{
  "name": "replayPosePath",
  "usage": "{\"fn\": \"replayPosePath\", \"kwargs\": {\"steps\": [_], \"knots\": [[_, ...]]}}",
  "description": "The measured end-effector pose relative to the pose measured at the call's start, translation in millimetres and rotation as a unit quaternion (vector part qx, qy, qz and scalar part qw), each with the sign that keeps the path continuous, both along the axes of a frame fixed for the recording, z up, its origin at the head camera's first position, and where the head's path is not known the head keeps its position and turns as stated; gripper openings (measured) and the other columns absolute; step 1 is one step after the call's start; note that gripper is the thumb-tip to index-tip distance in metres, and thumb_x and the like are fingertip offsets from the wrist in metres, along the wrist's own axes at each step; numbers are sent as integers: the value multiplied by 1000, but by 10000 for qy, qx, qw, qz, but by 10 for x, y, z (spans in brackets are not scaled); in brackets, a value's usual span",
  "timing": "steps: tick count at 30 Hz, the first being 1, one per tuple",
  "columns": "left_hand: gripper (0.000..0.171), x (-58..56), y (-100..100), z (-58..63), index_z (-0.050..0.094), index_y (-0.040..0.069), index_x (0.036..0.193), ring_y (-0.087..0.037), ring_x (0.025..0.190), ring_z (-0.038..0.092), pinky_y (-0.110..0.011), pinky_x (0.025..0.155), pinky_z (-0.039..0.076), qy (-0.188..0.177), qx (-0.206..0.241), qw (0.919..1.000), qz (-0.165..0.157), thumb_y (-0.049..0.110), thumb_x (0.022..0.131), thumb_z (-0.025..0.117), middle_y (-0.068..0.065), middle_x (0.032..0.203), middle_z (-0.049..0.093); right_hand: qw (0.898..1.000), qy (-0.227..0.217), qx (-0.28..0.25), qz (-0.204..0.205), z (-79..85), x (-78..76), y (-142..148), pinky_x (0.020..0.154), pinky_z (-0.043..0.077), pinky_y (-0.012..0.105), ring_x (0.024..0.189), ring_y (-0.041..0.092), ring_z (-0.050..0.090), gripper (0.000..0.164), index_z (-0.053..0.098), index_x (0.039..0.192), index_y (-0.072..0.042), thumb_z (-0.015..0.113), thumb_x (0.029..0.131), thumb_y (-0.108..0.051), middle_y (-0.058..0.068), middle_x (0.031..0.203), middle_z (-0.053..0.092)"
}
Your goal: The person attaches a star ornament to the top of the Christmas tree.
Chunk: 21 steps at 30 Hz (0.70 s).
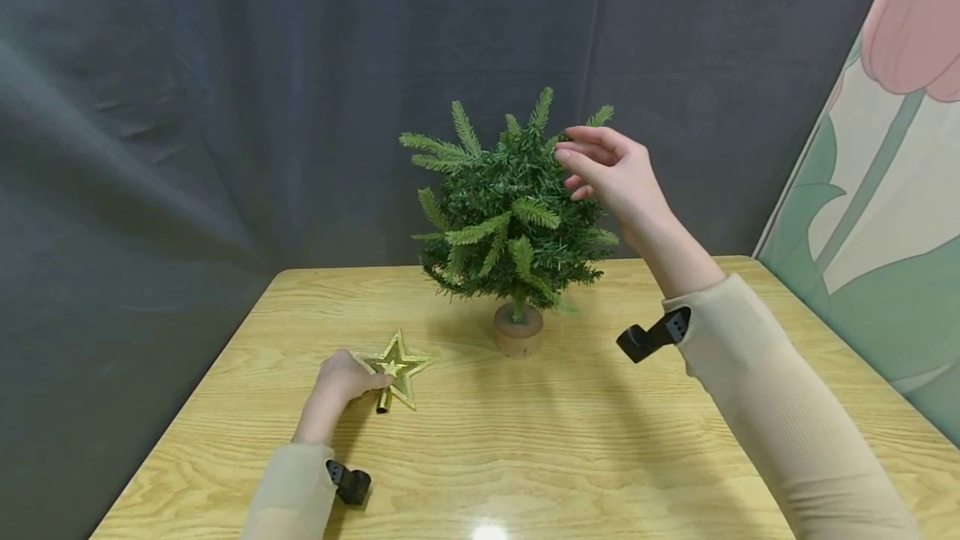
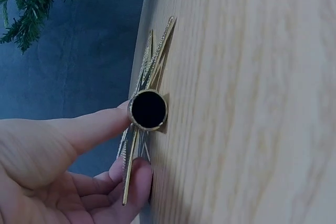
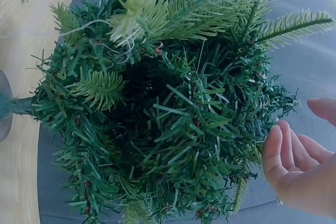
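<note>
A gold star tree topper with a short tube at its bottom lies low over the table at the left. My left hand grips its left side, thumb across the front and fingers behind. In the left wrist view the tube's dark round opening faces the camera. A small artificial Christmas tree stands upright on a round wooden base. At its upper right side is my right hand, fingers loosely bent at the outer branches. The right wrist view shows a gap between thumb and fingertips, with nothing in it.
The wooden table carries the tree near its back edge. A dark grey curtain hangs behind it. At the right stands a panel with painted tulips. Each sleeve bears a black wrist camera.
</note>
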<state>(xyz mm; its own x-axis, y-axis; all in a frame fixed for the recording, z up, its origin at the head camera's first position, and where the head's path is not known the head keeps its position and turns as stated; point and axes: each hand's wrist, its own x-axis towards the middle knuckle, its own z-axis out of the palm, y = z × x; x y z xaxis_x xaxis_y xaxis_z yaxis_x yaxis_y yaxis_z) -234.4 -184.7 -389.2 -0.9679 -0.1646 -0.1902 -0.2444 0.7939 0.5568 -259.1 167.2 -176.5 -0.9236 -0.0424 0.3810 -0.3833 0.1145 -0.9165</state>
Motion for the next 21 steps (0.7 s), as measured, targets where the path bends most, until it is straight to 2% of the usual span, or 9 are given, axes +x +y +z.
{"fn": "replayPosePath", "kwargs": {"steps": [2, 4, 7, 10, 15, 18, 21], "knots": [[42, -10, -15, -15, 49, 8, 58, -12, 50, 30, -23, 46, 30, -22, 134, 9999, -8, 31, 75, 79, 1, 54, 37, 10000, -16, -17, 11, 10, -14, -10, 64, 54, 23, 72, 12, 63, 47, 52, 132, -9, 66, 89, -23, 8, 124, 63], [50, -21, -29, -27, 37, 15, 52, -9, 45, 24, -20, 44, 26, -37, 262, 9996, -29, 30, 75, 79, 6, 48, 27, 10000, -31, -38, 33, 21, -23, -22, 63, 54, 23, 72, 12, 63, 47, 52, 132, -8, 66, 89, -22, 10, 127, 61], [54, -20, -47, -36, 33, 17, 51, -7, 43, 23, -19, 43, 24, -37, 431, 9990, -93, 27, 75, 80, 8, 45, 26, 10000, -50, 7, 43, 35, -38, -37, 62, 54, 23, 68, 11, 63, 47, 51, 133, -8, 65, 90, -21, 13, 130, 59], [48, -13, -57, -38, 38, 14, 55, -6, 43, 34, -20, 45, 28, -22, 594, 9982, -100, 24, 75, 80, 6, 49, 34, 10000, -83, 13, 44, 51, -46, -55, 61, 55, 23, 64, 10, 62, 46, 51, 133, -7, 64, 90, -20, 13, 129, 59], [34, 17, -60, -30, 50, -1, 77, -12, 55, 64, -26, 55, 52, -27, 1130, 9935, -109, 16, 76, 79, -9, 76, 49, 9999, -107, 71, -14, 63, -56, -77, 59, 55, 24, 59, 10, 60, 44, 53, 131, -6, 64, 90, -18, 12, 125, 62], [36, 35, -61, -32, 49, -6, 87, -18, 63, 69, -29, 62, 57, -98, 1464, 9891, -95, 12, 76, 79, -15, 88, 49, 9999, -85, -3, -91, 65, -62, -87, 57, 54, 23, 59, 10, 60, 42, 55, 128, -5, 65, 89, -17, 7, 117, 67], [36, 44, -57, -30, 47, -5, 87, -19, 66, 70, -29, 62, 57, -167, 1618, 9867, -61, 11, 77, 78, -13, 87, 48, 9997, 15, -169, -173, 66, -68, -101, 56, 53, 22, 65, 11, 62, 40, 57, 125, -3, 67, 88, -15, 2, 105, 69]]}}
